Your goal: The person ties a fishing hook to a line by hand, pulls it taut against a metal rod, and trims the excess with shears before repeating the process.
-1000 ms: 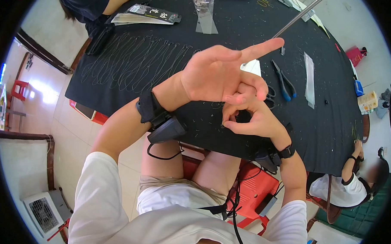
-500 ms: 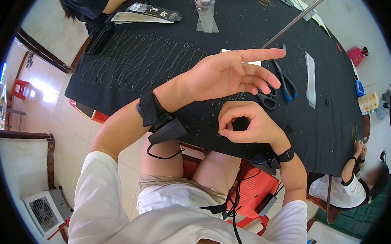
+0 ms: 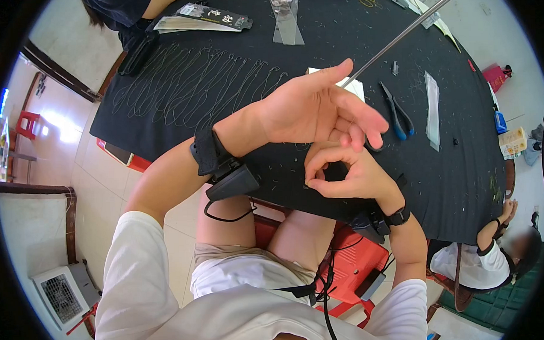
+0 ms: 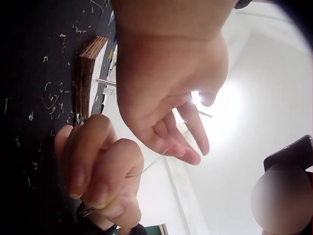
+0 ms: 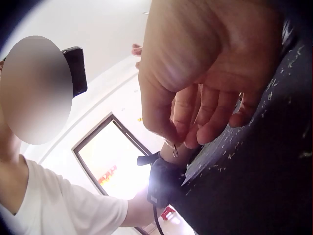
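Note:
My right hand [image 3: 353, 173] pinches a small metal loop [image 5: 175, 151] between thumb and fingertips, low over the black cloth. Just above it in the head view, my left hand [image 3: 321, 111] hangs palm up, thumb raised and fingers loosely bent. The left wrist view has a fine thread [image 4: 155, 160] running from the pinching right hand [image 4: 110, 171] to the fingers of the left hand [image 4: 171, 83]; its end is hidden. Behind them a metal rod [image 3: 399, 36] rises at a slant from a white-topped wooden block [image 3: 357, 89].
Thin looped strands [image 3: 191, 83] lie in a row at the left. Blue-handled pliers [image 3: 397, 111], partly hidden scissors [image 3: 374, 145] and a clear plastic strip [image 3: 432, 113] lie to the right. Packets [image 3: 204, 19] sit at the back; another person [image 3: 476, 265] sits at the far right.
My left hand first drew up off the right hand, fingers extended, then its thumb rose and its fingers bent down toward the right hand. The right hand shifted slightly left and down, still pinching.

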Demonstrator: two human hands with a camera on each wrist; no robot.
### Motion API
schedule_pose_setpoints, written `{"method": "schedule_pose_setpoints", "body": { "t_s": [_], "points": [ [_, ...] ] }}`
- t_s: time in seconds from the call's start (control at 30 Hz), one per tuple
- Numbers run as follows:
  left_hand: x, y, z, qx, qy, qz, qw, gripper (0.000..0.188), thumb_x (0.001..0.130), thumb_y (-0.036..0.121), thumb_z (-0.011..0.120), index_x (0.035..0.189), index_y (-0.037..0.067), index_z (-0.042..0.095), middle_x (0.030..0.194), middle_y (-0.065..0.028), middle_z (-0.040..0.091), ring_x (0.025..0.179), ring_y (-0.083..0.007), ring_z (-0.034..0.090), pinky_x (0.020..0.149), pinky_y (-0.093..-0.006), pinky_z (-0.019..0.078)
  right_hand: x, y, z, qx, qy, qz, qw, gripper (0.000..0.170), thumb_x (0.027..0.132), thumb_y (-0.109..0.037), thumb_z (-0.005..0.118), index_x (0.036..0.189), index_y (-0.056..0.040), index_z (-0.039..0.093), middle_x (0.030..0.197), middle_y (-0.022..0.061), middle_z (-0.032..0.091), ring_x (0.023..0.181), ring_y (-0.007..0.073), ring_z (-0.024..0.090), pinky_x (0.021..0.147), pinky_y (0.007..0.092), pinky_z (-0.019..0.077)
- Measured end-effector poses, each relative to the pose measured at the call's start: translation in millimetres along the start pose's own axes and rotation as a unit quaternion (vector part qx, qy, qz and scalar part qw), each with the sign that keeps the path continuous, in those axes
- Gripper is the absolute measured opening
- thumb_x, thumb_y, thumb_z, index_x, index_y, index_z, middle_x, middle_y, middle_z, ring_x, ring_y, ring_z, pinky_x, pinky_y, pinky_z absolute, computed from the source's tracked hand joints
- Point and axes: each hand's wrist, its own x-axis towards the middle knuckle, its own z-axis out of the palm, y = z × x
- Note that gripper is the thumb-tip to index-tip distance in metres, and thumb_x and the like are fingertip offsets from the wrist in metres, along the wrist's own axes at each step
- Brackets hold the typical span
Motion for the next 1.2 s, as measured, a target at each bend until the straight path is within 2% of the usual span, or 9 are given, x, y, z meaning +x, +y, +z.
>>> {"method": "schedule_pose_setpoints", "body": {
  "t_s": [0.27,0.43,0.57,0.63,0.73,0.83,0.93,1.07,1.2],
  "points": [
    [-1,5,11,-0.094,-0.042,-0.020,0.995,0.070,0.083,0.045,0.021,0.130,-0.006,0.029,0.118,-0.0315,0.045,0.094,-0.0280,0.055,0.082,-0.0307,0.0393,1,-1,0,-0.023,-0.013,-0.011,1.000,0.007,0.068,-0.001,0.064,0.074,-0.0030,0.061,0.078,0.0037,0.057,0.067,0.0107,0.052,0.061,0.0222,0.0432],
    [-1,7,5,-0.104,0.002,0.080,0.991,0.073,0.077,0.038,0.030,0.140,0.010,0.006,0.117,-0.0301,0.046,0.090,-0.0289,0.052,0.085,-0.0349,0.0346,1,-2,-1,0.005,-0.048,0.012,0.999,0.008,0.068,0.001,0.064,0.074,-0.0020,0.060,0.078,0.0046,0.057,0.067,0.0109,0.052,0.061,0.0223,0.0426],
    [-3,15,2,-0.090,0.015,0.124,0.988,0.074,0.076,0.034,0.037,0.140,0.010,0.008,0.115,-0.0217,0.051,0.087,-0.0235,0.050,0.082,-0.0303,0.0351,0,-4,-10,-0.018,-0.004,-0.007,1.000,0.007,0.069,-0.002,0.063,0.075,-0.0009,0.060,0.075,0.0033,0.056,0.065,0.0103,0.052,0.061,0.0222,0.0423],
    [-6,22,6,-0.025,0.065,0.158,0.985,0.071,0.077,0.031,0.038,0.138,0.002,0.014,0.096,-0.0111,0.056,0.078,-0.0169,0.048,0.077,-0.0269,0.0367,-1,-2,-19,-0.056,0.045,-0.034,0.997,0.007,0.068,-0.002,0.063,0.074,-0.0006,0.059,0.074,0.0041,0.056,0.065,0.0102,0.053,0.062,0.0224,0.0428],
    [-11,31,2,-0.034,0.057,0.186,0.980,0.066,0.079,0.027,0.035,0.136,-0.001,0.018,0.087,-0.0077,0.056,0.071,-0.0127,0.048,0.070,-0.0244,0.0374,-1,-2,-37,-0.183,0.156,-0.047,0.969,0.008,0.064,-0.001,0.062,0.072,-0.0014,0.059,0.074,0.0041,0.057,0.067,0.0112,0.055,0.063,0.0229,0.0432],
    [-12,34,4,0.163,0.115,0.197,0.960,0.058,0.082,0.025,0.032,0.132,-0.003,0.028,0.080,-0.0051,0.057,0.058,-0.0090,0.046,0.059,-0.0202,0.0374,-3,-6,-43,-0.304,0.240,-0.074,0.919,0.010,0.062,0.000,0.062,0.070,-0.0039,0.058,0.073,0.0022,0.057,0.065,0.0128,0.055,0.064,0.0244,0.0399],
    [-10,34,15,0.419,0.231,0.113,0.871,0.042,0.082,0.016,0.040,0.120,-0.001,0.048,0.077,-0.0045,0.059,0.046,-0.0056,0.046,0.044,-0.0167,0.0326,-2,-6,-44,-0.470,0.322,-0.102,0.815,0.015,0.060,-0.001,0.065,0.071,-0.0087,0.057,0.073,0.0003,0.054,0.062,0.0124,0.052,0.061,0.0257,0.0318],
    [-4,19,14,0.495,0.287,0.048,0.819,0.040,0.081,0.013,0.050,0.119,0.004,0.049,0.092,-0.0116,0.062,0.050,-0.0064,0.051,0.048,-0.0168,0.0374,-2,-6,-46,-0.523,0.338,-0.130,0.772,0.017,0.059,-0.001,0.066,0.071,-0.0099,0.058,0.074,0.0000,0.054,0.064,0.0131,0.052,0.061,0.0257,0.0323],
    [-5,14,3,0.523,0.290,-0.073,0.798,0.035,0.080,0.019,0.055,0.110,0.002,0.054,0.083,-0.0103,0.063,0.047,-0.0071,0.050,0.047,-0.0170,0.0386,-1,-5,-45,-0.557,0.317,-0.172,0.748,0.019,0.058,-0.002,0.067,0.072,-0.0100,0.056,0.074,-0.0008,0.054,0.065,0.0139,0.051,0.060,0.0263,0.0318]
  ]
}}
